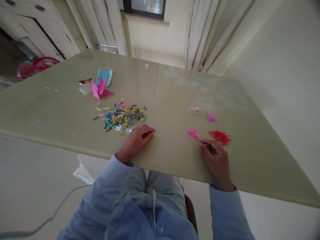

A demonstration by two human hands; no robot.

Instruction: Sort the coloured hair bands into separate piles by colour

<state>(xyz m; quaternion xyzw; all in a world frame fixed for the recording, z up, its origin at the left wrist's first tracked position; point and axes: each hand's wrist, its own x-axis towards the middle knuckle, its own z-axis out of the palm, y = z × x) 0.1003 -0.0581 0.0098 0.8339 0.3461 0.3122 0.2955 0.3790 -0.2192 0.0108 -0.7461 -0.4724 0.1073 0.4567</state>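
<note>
On the desk (170,146) there are three piles of small bands: one mixed pile (122,116), one pink pile (193,133) and one red pile (220,137). The right hand (215,156) is pinched at the pink pile's edge; the left hand (138,138), beside the mixed pile, is nearly closed. What each one grips, I cannot tell.
</note>
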